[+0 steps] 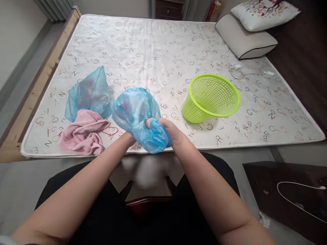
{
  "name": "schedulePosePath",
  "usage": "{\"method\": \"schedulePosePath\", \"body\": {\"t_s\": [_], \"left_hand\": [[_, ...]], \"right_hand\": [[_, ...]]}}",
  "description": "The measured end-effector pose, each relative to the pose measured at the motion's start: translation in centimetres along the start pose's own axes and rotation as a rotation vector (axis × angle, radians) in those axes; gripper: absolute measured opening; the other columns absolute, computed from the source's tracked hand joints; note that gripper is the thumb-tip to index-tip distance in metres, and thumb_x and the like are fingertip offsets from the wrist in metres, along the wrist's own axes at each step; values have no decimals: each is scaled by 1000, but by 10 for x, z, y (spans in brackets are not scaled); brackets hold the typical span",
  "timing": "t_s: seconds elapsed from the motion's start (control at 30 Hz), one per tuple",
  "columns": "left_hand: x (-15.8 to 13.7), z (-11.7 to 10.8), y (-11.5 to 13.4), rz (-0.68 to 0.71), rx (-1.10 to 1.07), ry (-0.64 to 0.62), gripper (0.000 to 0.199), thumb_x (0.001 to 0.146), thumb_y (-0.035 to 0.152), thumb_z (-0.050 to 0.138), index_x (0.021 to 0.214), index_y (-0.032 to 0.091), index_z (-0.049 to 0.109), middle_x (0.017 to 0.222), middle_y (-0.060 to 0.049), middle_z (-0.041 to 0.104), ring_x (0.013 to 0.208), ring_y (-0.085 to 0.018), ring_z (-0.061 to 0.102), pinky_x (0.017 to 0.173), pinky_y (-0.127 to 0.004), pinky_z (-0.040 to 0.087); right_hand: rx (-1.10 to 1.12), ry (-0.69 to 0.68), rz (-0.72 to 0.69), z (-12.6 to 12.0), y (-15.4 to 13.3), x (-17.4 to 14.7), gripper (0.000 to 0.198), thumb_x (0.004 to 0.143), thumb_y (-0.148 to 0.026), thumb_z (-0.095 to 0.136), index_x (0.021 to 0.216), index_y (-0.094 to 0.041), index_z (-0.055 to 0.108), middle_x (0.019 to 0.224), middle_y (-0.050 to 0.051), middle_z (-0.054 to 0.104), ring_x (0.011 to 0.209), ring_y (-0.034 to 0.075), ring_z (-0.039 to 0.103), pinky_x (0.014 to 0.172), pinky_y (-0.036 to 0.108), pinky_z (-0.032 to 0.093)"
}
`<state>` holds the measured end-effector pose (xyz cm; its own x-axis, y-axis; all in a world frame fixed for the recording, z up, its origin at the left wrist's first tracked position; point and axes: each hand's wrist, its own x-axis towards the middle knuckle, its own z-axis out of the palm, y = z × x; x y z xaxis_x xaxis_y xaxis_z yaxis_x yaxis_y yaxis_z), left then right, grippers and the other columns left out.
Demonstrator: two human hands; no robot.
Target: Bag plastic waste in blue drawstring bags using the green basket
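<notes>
My right hand (171, 130) is closed around the gathered part of a thin blue plastic bag (139, 105) at the near edge of the mattress. The bag is puffed out to the left, and a faint reddish patch shows through it. Of my left hand (130, 139) only the wrist side shows; its fingers are hidden by the bag. A second blue plastic bag (89, 93) stands to the left, with something reddish dimly visible inside. In front of it lies a crumpled pink towel (83, 132). The green mesh basket (195, 107) is tilted, right of my hands.
The mattress (153, 44) is white with printed letters. A thin cable (238, 73) lies on its right part. Pillows (245, 35) are stacked at the far right. A dark cabinet (278, 194) with a white cord stands at the lower right. A blurred white shape (146, 172) is below the edge.
</notes>
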<state>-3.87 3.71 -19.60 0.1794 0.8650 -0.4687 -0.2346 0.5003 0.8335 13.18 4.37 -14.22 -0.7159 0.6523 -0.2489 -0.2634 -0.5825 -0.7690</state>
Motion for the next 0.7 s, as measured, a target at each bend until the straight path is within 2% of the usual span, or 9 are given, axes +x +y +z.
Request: {"method": "schedulePosePath", "body": {"t_s": [0.07,0.13,0.2,0.33,0.4,0.47,0.53,0.57,0.7], "left_hand": [[-2,-7,14,15,-90,6,26,85,46,70,85,20,71,91,-10,78,116,-35,66,95,-48,58],[-4,-15,27,74,-259,44,35,90,54,61,92,20,72,96,-10,79,116,-33,67,94,-47,59],[-5,-23,36,133,-457,115,43,93,59,54,103,21,72,105,-11,79,117,-33,68,95,-48,59],[-2,-34,31,165,-669,210,61,97,68,41,124,20,68,119,-14,76,117,-33,70,98,-51,57],[0,-34,17,94,-712,262,69,101,69,29,134,18,62,122,-16,75,115,-32,71,98,-53,57],[1,-30,0,-110,-705,293,73,103,66,21,139,14,58,119,-20,75,111,-33,73,97,-54,58],[-1,-22,-14,-345,-656,211,75,103,65,25,140,9,58,117,-22,75,111,-35,73,99,-54,57],[-2,-18,-19,-411,-634,140,76,102,67,28,139,8,58,117,-22,75,112,-37,73,101,-53,56],[-6,-14,-18,-381,-648,-97,89,96,79,29,141,9,59,125,-21,74,123,-40,67,110,-55,49]], "right_hand": [[-193,81,79,-3,1,2,11,80,-32,58,77,-22,57,74,-1,55,66,14,52,63,28,49],[-462,155,186,-6,1,3,6,79,-26,58,80,-21,61,78,0,61,68,15,55,62,27,47],[-658,124,280,-7,1,4,8,77,-24,60,82,-21,65,82,1,66,71,16,59,63,27,48],[-604,-46,314,-2,1,3,15,78,-22,59,90,-21,69,93,1,73,80,17,65,70,26,52],[-632,-53,311,-1,1,4,11,80,-24,58,85,-20,67,87,1,72,75,16,63,66,25,51],[-781,-27,339,-2,2,7,10,81,-27,59,75,-20,63,77,1,68,66,15,57,59,26,46],[-928,-20,380,-4,4,10,16,82,-29,60,69,-20,58,71,0,63,60,14,52,54,27,41],[-973,-37,395,-4,5,11,17,82,-29,60,68,-20,57,69,0,61,59,14,50,53,28,39],[-930,-191,383,0,12,12,10,83,-25,58,75,-20,62,73,-1,63,62,14,52,58,28,42]]}}
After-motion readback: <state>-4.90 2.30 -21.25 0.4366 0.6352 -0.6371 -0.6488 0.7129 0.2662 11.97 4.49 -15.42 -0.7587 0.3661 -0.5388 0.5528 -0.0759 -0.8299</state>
